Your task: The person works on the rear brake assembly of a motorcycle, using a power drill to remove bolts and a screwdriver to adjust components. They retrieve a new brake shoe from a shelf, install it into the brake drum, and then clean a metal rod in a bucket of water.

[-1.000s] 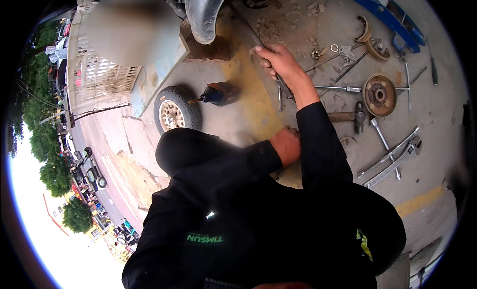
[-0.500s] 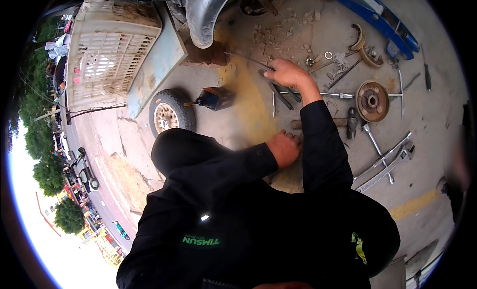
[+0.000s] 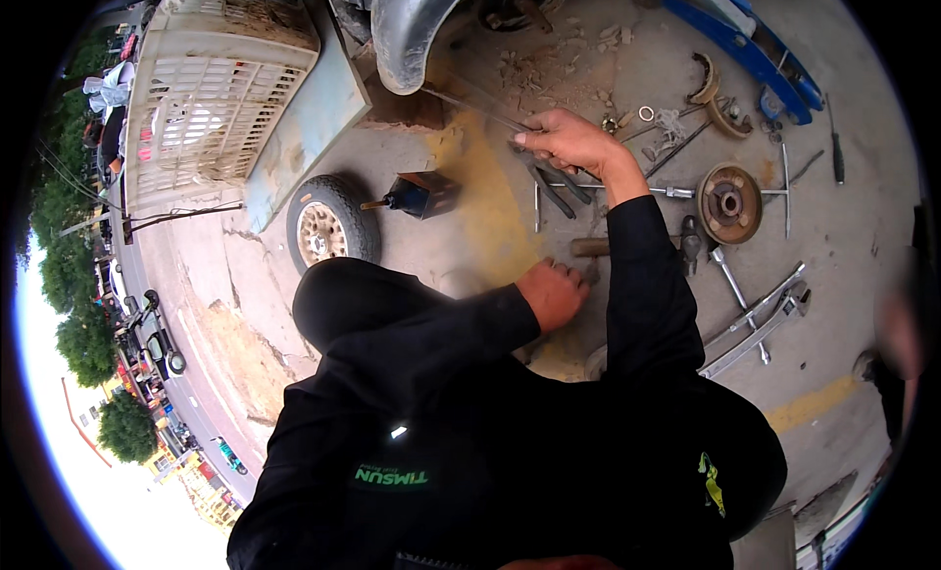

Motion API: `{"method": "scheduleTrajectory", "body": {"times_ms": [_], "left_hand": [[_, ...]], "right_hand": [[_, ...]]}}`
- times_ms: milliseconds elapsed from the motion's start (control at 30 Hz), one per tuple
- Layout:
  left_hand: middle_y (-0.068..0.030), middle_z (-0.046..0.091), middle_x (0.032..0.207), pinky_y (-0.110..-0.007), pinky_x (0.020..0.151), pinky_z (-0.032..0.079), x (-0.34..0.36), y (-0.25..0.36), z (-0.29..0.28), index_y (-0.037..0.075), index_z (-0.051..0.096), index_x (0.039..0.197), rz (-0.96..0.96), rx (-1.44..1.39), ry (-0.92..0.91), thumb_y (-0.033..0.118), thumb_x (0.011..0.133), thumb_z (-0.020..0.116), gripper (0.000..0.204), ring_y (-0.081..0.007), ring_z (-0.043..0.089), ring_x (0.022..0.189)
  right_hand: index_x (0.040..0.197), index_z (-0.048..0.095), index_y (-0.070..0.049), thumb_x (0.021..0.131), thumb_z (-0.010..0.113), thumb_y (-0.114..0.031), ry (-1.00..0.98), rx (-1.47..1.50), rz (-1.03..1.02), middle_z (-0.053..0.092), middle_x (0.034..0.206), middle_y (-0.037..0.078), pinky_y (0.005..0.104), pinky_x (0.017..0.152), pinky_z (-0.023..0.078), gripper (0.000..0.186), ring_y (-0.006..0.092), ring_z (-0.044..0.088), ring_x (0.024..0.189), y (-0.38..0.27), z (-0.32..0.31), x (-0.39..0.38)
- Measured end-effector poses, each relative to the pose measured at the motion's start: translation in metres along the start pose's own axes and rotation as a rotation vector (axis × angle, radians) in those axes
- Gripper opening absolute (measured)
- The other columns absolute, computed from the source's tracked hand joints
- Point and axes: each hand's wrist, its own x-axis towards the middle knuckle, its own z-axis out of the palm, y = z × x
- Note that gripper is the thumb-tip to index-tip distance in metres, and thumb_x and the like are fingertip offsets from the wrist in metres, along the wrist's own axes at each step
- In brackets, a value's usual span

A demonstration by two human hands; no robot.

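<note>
Stretched out over the concrete, my right hand point(image 3: 569, 142) is closed round one end of a long thin metal rod point(image 3: 469, 107), whose far end points up and left toward a grey fender point(image 3: 417, 31). Just below that hand lie dark-handled pliers point(image 3: 557, 190). My left hand point(image 3: 554, 294) is low in front of my body with curled fingers; a small dark shape shows at its fingertips, too unclear to name. Beside it rests a hammer point(image 3: 593, 247) with a wooden handle. A rusty brake drum point(image 3: 747, 205) lies right of my right forearm, over a T-handle wrench point(image 3: 674, 192).
Curved brake shoes point(image 3: 733, 121), a screwdriver point(image 3: 838, 156), a cross wrench point(image 3: 737, 281) and a large adjustable wrench point(image 3: 755, 340) lie at right. A blue jack point(image 3: 784, 75) stands far right. Leftward are a small wheel point(image 3: 368, 232), a dark open container point(image 3: 421, 196) and a white crate point(image 3: 167, 109).
My right hand and the rod have shifted slightly, and the rod looks blurred. My left hand has moved a little left. The view has shifted slightly.
</note>
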Motion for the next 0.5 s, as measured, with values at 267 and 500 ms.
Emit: {"method": "scheduleTrajectory", "body": {"times_ms": [267,500], "left_hand": [[-0.007,0.063,0.086,-0.037,0.073,0.049,-0.004,-0.001,0.004,0.009,0.065,0.095,-0.028,0.003,0.005,0.02,0.08,0.059,0.019,-0.0238,0.063,0.078],[-0.0069,0.062,0.087,-0.037,0.072,0.049,0.0,-0.001,0.0,0.01,0.065,0.094,-0.008,0.023,-0.024,0.02,0.081,0.059,0.018,-0.0234,0.062,0.078]], "right_hand": [[0.132,0.055,0.004,0.096,0.063,-0.03,-0.017,0.044,0.016,0.052,0.071,-0.002,0.0254,0.042,0.033,0.05,0.0063,0.041,0.053,-0.016,0.013,-0.001],[0.107,0.063,-0.005,0.099,0.059,-0.027,-0.105,-0.078,0.058,0.045,0.067,-0.007,0.0222,0.04,0.029,0.024,0.0021,0.035,0.047,-0.005,0.011,0.0]]}}
